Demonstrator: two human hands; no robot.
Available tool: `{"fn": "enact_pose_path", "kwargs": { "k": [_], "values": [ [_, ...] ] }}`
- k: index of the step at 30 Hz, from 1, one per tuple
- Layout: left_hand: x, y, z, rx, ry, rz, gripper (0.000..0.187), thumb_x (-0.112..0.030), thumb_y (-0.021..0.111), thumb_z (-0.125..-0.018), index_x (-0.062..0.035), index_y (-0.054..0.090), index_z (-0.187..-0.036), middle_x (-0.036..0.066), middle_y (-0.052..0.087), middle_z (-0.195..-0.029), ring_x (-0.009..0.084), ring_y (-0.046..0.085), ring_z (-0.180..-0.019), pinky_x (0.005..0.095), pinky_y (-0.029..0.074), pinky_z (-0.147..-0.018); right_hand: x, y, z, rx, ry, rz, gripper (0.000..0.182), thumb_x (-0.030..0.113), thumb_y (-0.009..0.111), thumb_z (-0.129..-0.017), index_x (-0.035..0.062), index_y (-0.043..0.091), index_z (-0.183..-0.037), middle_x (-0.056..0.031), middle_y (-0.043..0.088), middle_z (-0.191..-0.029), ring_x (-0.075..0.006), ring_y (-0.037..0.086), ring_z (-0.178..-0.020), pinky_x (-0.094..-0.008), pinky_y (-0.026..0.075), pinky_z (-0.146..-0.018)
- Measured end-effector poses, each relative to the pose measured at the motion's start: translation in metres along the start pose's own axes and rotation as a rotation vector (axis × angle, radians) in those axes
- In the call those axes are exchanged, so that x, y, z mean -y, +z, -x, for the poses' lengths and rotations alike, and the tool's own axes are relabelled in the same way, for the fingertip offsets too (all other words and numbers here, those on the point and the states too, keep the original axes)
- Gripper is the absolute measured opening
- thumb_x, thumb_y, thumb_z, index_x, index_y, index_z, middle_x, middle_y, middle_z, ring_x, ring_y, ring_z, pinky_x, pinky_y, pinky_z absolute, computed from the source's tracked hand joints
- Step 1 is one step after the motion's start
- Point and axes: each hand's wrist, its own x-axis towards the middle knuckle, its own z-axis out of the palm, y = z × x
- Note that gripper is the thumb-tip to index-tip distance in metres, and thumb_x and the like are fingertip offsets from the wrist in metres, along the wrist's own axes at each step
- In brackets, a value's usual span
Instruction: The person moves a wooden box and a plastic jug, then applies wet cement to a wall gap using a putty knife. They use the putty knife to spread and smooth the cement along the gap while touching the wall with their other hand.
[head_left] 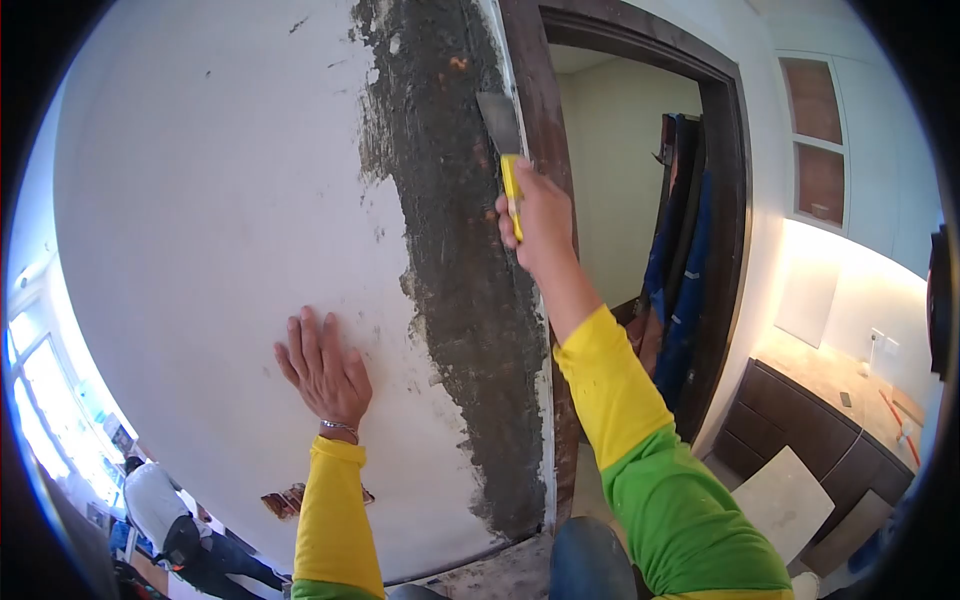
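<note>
My right hand [546, 220] is closed around the yellow handle of a putty knife [500, 122]. The knife's metal blade points up and lies at the right edge of a rough dark grey strip [440, 200] on the wall, close beside the brown door frame. My left hand [324, 368] rests flat with spread fingers on the white wall [200, 230], left of the strip, and holds nothing. Yellow and green sleeves cover both arms. An exposed brick-coloured patch [284, 501] shows in the wall below my left hand.
A brown door frame [722, 220] surrounds an opening with blue and dark rolls [685, 270] standing inside. At the right are a counter [815, 425], wall cabinets [880, 150] and a pale board [785, 505]. Another person [160, 510] bends at the lower left near bright windows.
</note>
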Motion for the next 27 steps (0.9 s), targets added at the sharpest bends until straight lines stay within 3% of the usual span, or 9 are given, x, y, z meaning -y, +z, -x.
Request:
{"fn": "enact_pose_path", "kwargs": {
  "k": [4,9,15,17,20,23,27],
  "values": [
    [0.002,0.0,0.002,-0.003,-0.028,0.04,0.049,-0.034,0.04,-0.098,-0.0081,0.056,-0.136,0.014,0.042,-0.153,0.0331,0.031,-0.146,0.0546,0.009,-0.121,-0.02,-0.021,0.034,-0.01,0.008,0.045,0.036,0.039,0.06,-0.097,0.0036,0.06,-0.104,-0.0086,0.058,-0.067,-0.0137,0.05,-0.042,-0.0266,0.034,-0.034],
    [0.001,0.002,-0.001,-0.005,-0.019,0.026,0.049,-0.034,0.04,-0.097,-0.0078,0.056,-0.135,0.013,0.043,-0.153,0.0328,0.031,-0.146,0.0545,0.009,-0.121,0.038,0.033,-0.035,-0.01,-0.026,0.002,0.037,0.041,0.061,-0.096,0.0045,0.06,-0.103,-0.0084,0.059,-0.068,-0.0137,0.049,-0.042,-0.0278,0.034,-0.034],
    [0.001,-0.001,-0.001,-0.016,-0.026,0.054,0.048,-0.031,0.037,-0.099,-0.0081,0.053,-0.138,0.014,0.041,-0.155,0.0318,0.03,-0.147,0.0522,0.01,-0.122,0.036,0.026,-0.018,-0.05,-0.008,0.087,0.036,0.041,0.06,-0.097,0.0054,0.06,-0.1,-0.0084,0.058,-0.069,-0.0136,0.048,-0.043,-0.0269,0.034,-0.036],
    [0.002,0.0,0.0,-0.002,-0.032,0.048,0.049,-0.033,0.039,-0.098,-0.0079,0.057,-0.135,0.013,0.043,-0.153,0.0324,0.031,-0.146,0.0541,0.009,-0.121,0.034,0.023,-0.02,0.027,-0.048,0.093,0.036,0.041,0.06,-0.097,0.0052,0.06,-0.099,-0.0081,0.059,-0.069,-0.0134,0.049,-0.044,-0.0263,0.035,-0.037],
    [0.002,-0.001,-0.001,-0.007,-0.028,0.051,0.049,-0.033,0.039,-0.098,-0.0078,0.057,-0.135,0.013,0.043,-0.153,0.0322,0.031,-0.146,0.0539,0.009,-0.121,0.079,0.06,-0.072,0.045,-0.035,-0.031,0.036,0.041,0.06,-0.097,0.0051,0.06,-0.1,-0.0079,0.059,-0.068,-0.0139,0.05,-0.045,-0.0267,0.037,-0.037],
    [0.004,0.002,0.001,-0.018,-0.018,0.05,0.049,-0.033,0.039,-0.098,-0.0079,0.057,-0.135,0.013,0.043,-0.153,0.0322,0.031,-0.146,0.0538,0.009,-0.121,0.09,0.077,-0.063,0.048,-0.041,0.077,0.036,0.042,0.059,-0.097,0.0055,0.06,-0.1,-0.0082,0.059,-0.068,-0.0142,0.05,-0.045,-0.027,0.037,-0.038],
    [0.004,-0.002,0.001,-0.026,-0.02,0.066,0.048,-0.033,0.039,-0.098,-0.0079,0.057,-0.135,0.013,0.043,-0.153,0.0322,0.031,-0.146,0.0539,0.009,-0.121,0.05,0.03,-0.001,0.018,0.003,0.181,0.035,0.042,0.057,-0.099,0.0069,0.056,-0.097,-0.0064,0.058,-0.072,-0.0121,0.049,-0.048,-0.0248,0.035,-0.037]
  ]
}}
